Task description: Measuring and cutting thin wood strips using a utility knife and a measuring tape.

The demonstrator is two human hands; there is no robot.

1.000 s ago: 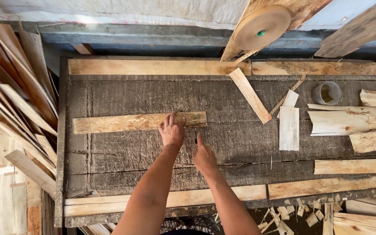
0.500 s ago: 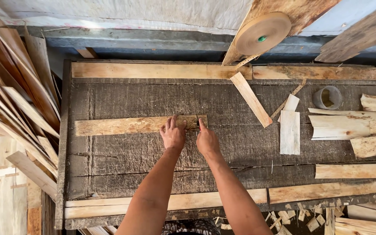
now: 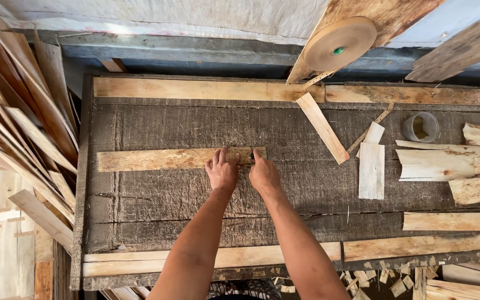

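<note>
A long pale veneer strip point(image 3: 156, 159) lies flat across the dark wooden bench point(image 3: 195, 194). My left hand point(image 3: 221, 171) rests on the strip's right part, fingers spread and pressing down. My right hand point(image 3: 263, 173) is just beside it at the strip's right end. Its fingers are pinched on a small dark tool point(image 3: 253, 156) whose tip touches the wood. What kind of tool it is I cannot make out.
A brown paper tape roll point(image 3: 340, 43) hangs at the back. A slanted strip point(image 3: 322, 126), short veneer pieces point(image 3: 371, 169) and a small grey cup point(image 3: 420, 127) lie to the right. Long strips lean in a stack point(image 3: 18, 128) at left. Offcuts point(image 3: 384, 275) lie below the front edge.
My right hand moved up from the bare bench to the strip's right end. My left hand stayed on the strip and shifted slightly.
</note>
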